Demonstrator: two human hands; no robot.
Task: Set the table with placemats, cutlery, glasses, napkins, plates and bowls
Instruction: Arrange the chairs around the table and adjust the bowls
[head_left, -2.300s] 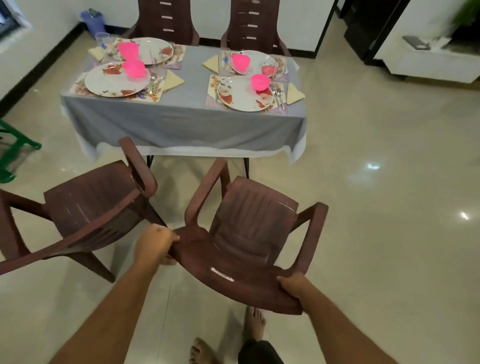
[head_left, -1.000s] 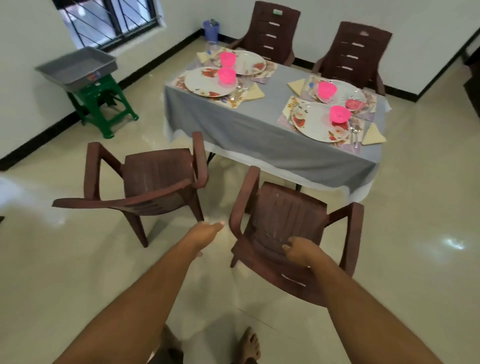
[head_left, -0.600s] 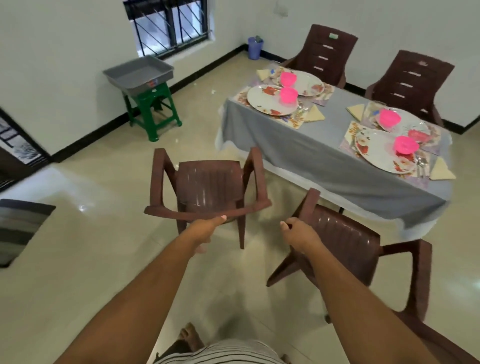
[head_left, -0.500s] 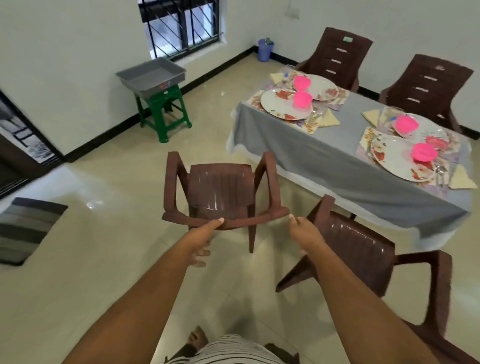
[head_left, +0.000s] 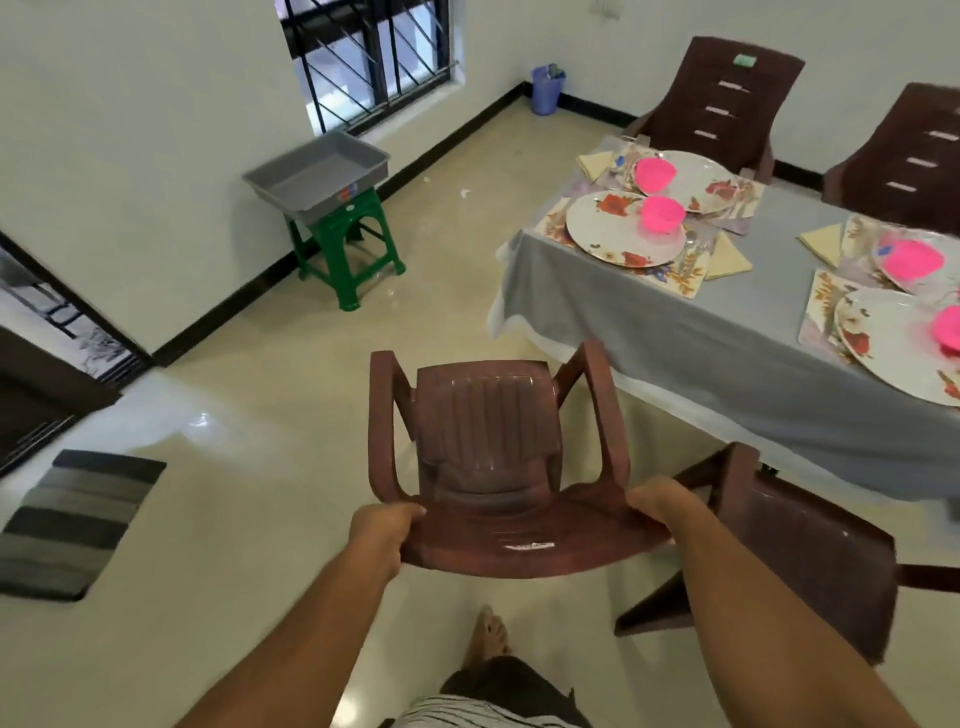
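Note:
A brown plastic armchair (head_left: 488, 441) stands in front of me with its back toward me. My left hand (head_left: 382, 530) grips the left top corner of its backrest and my right hand (head_left: 657, 506) grips the right corner. The table (head_left: 727, 332) with a grey cloth lies to the right. On it are floral placemats (head_left: 680, 273), floral plates (head_left: 610, 231), pink bowls (head_left: 662, 213), yellow napkins (head_left: 730, 254) and cutlery beside the plates.
A second brown chair (head_left: 810, 545) stands close at my right, by the table's near edge. Two more chairs (head_left: 722, 98) are at the far side. A grey tub on a green stool (head_left: 343, 244) is by the wall. A striped mat (head_left: 72, 519) lies left.
My hands left the right chair, and I turned left. Both hands reached the left chair and now grip its backrest top.

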